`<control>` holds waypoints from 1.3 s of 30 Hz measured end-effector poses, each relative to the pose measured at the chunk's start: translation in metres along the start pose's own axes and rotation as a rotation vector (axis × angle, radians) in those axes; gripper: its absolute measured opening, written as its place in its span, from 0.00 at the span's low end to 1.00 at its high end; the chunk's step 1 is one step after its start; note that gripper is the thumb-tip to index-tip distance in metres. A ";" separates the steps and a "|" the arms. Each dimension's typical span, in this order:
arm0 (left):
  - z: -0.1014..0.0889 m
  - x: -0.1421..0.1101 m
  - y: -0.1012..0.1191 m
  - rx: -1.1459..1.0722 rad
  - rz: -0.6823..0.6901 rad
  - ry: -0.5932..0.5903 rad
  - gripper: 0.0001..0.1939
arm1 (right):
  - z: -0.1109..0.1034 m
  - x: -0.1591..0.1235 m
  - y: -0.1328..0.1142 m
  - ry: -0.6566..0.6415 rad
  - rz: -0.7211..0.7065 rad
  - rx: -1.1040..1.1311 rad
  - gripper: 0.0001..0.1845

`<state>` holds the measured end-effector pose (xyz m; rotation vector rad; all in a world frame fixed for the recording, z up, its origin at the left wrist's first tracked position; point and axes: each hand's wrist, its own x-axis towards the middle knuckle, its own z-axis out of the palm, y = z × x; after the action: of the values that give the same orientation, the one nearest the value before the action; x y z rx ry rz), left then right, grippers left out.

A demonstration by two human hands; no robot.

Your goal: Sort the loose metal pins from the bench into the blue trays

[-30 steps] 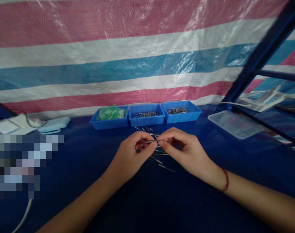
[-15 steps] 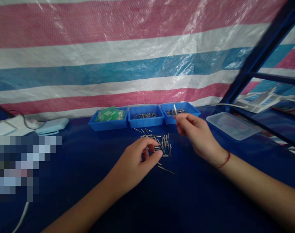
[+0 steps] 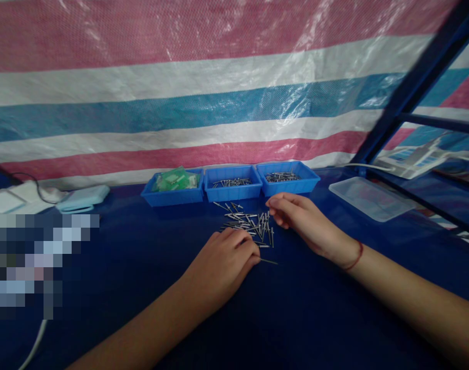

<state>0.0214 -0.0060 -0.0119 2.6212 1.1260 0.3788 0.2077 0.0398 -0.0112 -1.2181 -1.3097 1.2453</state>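
Observation:
My left hand (image 3: 228, 259) is low over the blue table, its thumb and fingertips closed on a blind rivet (image 3: 269, 261) whose thin stem sticks out to the right. Just beyond it lies a loose pile of silver blind rivets (image 3: 263, 226), partly covered by that hand. On the pile's right side, my right hand (image 3: 296, 213) hovers with curled fingers and the thumb against them. No rivet shows at its fingertips, and the inside of the grip is hidden. Behind are a blue bin (image 3: 234, 193) and a right-hand blue bin (image 3: 292, 185), both containing rivets.
A third blue bin (image 3: 172, 198) has green packets (image 3: 176, 179) in it. To the right are a clear plastic lid (image 3: 371, 199) and a white device (image 3: 411, 159) by a blue frame. Light blue objects (image 3: 83, 198) and a white cable (image 3: 36, 341) lie left.
My right hand has come down and left from the right bin, and the rivet it held upright no longer shows. My left hand has lowered and closed on a rivet lying on the table.

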 end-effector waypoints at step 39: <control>0.001 0.007 0.008 -0.847 -0.375 0.293 0.10 | 0.019 -0.030 -0.004 -0.210 -0.364 0.008 0.02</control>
<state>0.0318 -0.0062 -0.0091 1.6218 1.1631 0.9302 0.1908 0.0081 -0.0083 -0.8106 -1.5947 1.1302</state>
